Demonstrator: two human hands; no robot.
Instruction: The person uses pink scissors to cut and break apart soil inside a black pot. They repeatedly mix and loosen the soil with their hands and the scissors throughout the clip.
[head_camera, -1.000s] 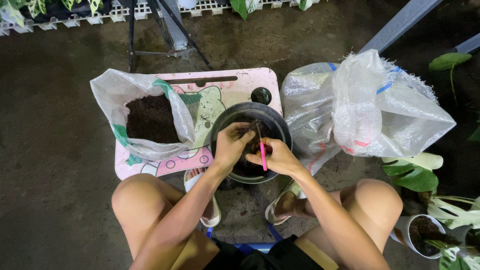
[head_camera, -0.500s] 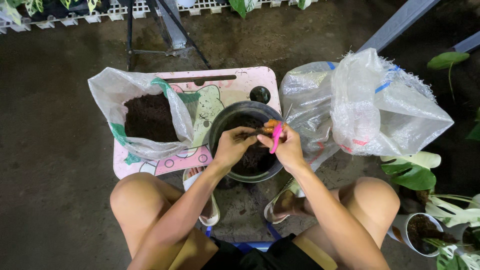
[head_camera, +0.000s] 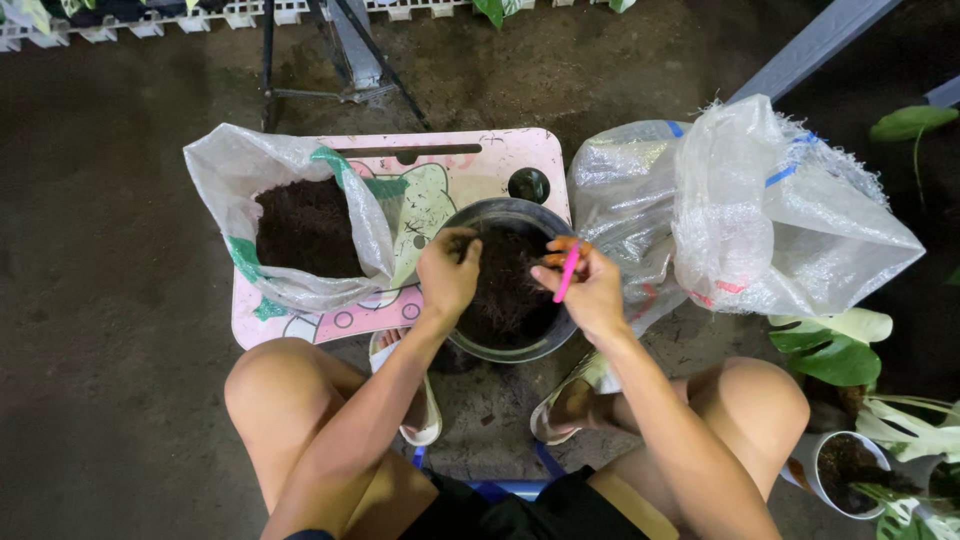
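Head view, looking straight down past two bare knees onto dark concrete ground. At centre, round black plastic pot (head_camera: 507, 345), filled with dark fibrous soil (head_camera: 505, 285), resting partly on the near right corner of a low pink plastic table with cartoon print (head_camera: 470, 155). Left hand (head_camera: 447, 272) at about 9 o'clock of the pot, fingers curled downward into the soil, pinching a tuft of the fibres. Right hand (head_camera: 590, 290) at about 3 o'clock of the pot, over its rim, closed around a slim pink stick-like tool (head_camera: 567, 272) (whether pen or marker, cannot tell) with something small and orange (head_camera: 562, 243) held at the fingertips just above it. Pink tool tilted, upper end toward 1 o'clock, lower end toward the soil.

At 9 o'clock of the pot, on the table, open translucent plastic bag with green markings (head_camera: 225, 170), holding a heap of dark soil (head_camera: 305, 225). At 3 o'clock, just beside the pot and touching its rim, large crumpled translucent woven sack with blue stripe (head_camera: 780, 220). Small round black hole (head_camera: 528, 184) in the table at 12 o'clock of the pot. White sandals (head_camera: 425, 425) on the feet at 6 o'clock. Broad green leaves (head_camera: 835, 345) and a small white pot with soil (head_camera: 840, 470) at 4 o'clock, well apart from the hands.
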